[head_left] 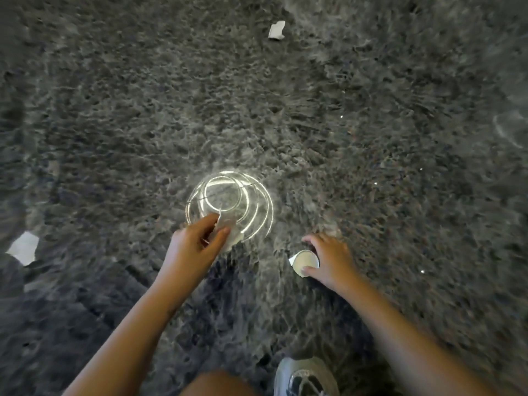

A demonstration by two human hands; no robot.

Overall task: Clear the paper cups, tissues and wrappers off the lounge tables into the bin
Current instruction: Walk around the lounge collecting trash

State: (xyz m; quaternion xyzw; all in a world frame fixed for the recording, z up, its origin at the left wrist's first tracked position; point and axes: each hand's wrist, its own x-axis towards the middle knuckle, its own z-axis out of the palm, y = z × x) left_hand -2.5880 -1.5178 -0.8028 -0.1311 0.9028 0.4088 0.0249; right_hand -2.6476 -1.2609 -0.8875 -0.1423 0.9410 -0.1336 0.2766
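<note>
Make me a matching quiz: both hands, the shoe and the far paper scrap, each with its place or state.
1 left hand
2 right hand
3 shoe
4 far paper scrap

A grips the paper cup
B at the bottom edge of the view
C lies alone near the top
D pinches white paper

Pairs: 1-D, 2-A, 3-B, 4-C.

Pretty dim all round, and the corners fall off darker. Bright rings of glare (228, 201) blow out on the carpet (114, 110) mid-frame. Carpet's smeared with blur, worst toward the bent wide-angle edges.
</note>
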